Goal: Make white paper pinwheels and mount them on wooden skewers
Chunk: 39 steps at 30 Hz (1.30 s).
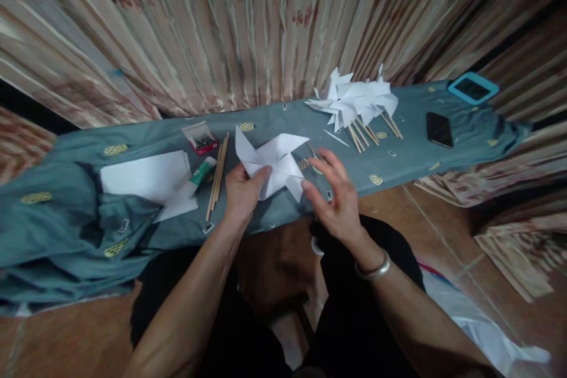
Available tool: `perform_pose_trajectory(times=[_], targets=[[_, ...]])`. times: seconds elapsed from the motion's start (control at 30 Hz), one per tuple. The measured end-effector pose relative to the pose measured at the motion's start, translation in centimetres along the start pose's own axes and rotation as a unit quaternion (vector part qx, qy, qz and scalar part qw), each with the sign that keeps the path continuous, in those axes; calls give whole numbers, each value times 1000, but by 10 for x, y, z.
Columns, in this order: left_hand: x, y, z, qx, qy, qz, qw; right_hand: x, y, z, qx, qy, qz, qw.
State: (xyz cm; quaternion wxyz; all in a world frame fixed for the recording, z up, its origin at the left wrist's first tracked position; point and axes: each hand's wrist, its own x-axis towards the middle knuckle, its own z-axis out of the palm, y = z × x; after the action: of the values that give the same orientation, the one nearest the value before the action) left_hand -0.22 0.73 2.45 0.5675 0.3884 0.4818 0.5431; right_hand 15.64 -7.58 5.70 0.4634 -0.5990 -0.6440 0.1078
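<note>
Left hand [243, 189] pinches a white paper pinwheel [279, 160]; right hand [335, 198], loosely open and empty, hovers just beside it. Grey-green cloth [411, 159] spreads beneath both, patterned curtain [261, 41] beyond, tiled floor [427, 212] below.

The one camera, worn on the head, looks forward and steeply down past the person's legs [234, 325] at six o'clock. Cloth [407, 159] spans nine to three, curtain [266, 41] fills twelve; left hand [243, 186] and right hand [334, 198] show fairly near, around the centre.

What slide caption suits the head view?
The left hand holds a white paper pinwheel; more pinwheels with sticks lie farther right.
</note>
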Motion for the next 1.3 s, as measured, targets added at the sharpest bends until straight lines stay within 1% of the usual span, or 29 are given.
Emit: perform_pose_trajectory(times=[0.07, 0.13, 0.2, 0.27, 0.37, 0.47, 0.57, 0.8, 0.97, 1.07, 1.2, 1.3], targets=[[1, -2, -2, 10, -7, 11, 1000, 6, 9, 1, 100, 24, 103, 989], [0, -3, -2, 22, -18, 17, 999, 12, 16, 5, 204, 15, 193, 960], [-4, -3, -1, 46, -31, 26, 998, 17, 19, 11, 288, -10, 251, 924], [-8, -3, 0, 72, -43, 35, 996, 20, 16, 16, 345, -42, 280, 895], [-14, -3, 1, 100, -62, 42, 992, 23, 8, 22, 400, -82, 298, 863], [-17, -3, 2, 122, -77, 53, 988, 23, 5, 26, 427, -81, 318, 843], [-18, -3, 3, 143, -88, 72, 983, 22, 8, 30, 421, -71, 332, 841], [-17, -3, 2, 203, -88, 103, 970, 20, 12, 39, 345, -39, 321, 881], [-17, -1, 1, 243, -78, 119, 959, 19, 14, 43, 319, -40, 318, 892], [-17, 0, 2, 243, -76, 109, 961, 20, 15, 44, 311, -42, 319, 894], [-17, -1, 2, 174, -112, 59, 976, 21, 15, 43, 314, -45, 330, 889], [-15, -4, 1, 132, -124, 32, 983, 22, 14, 42, 323, -45, 338, 883]])
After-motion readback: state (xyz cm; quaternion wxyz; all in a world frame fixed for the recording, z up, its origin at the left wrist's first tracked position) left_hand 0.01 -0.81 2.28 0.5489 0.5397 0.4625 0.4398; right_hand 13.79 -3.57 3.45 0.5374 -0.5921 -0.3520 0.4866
